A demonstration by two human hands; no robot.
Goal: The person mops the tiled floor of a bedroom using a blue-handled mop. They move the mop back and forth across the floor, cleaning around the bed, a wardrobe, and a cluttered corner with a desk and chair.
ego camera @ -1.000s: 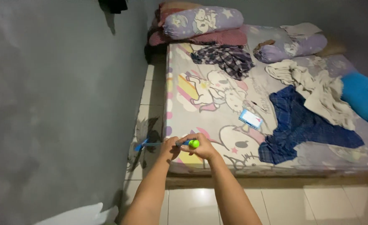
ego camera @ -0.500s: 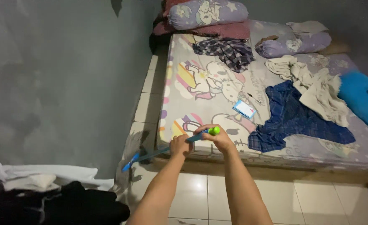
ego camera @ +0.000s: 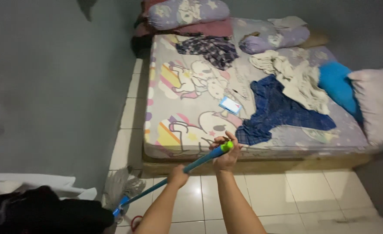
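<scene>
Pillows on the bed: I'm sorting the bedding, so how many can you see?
3. A patterned purple pillow lies at the head of the mattress, a second purple pillow to its right, and a pale pillow at the right edge. Others may be hidden under clothes.

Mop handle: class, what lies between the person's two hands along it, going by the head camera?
Only bare blue mop handle runs between the left hand and the right hand near the green tip; nothing else sits on that stretch. The head view shows it.
</scene>
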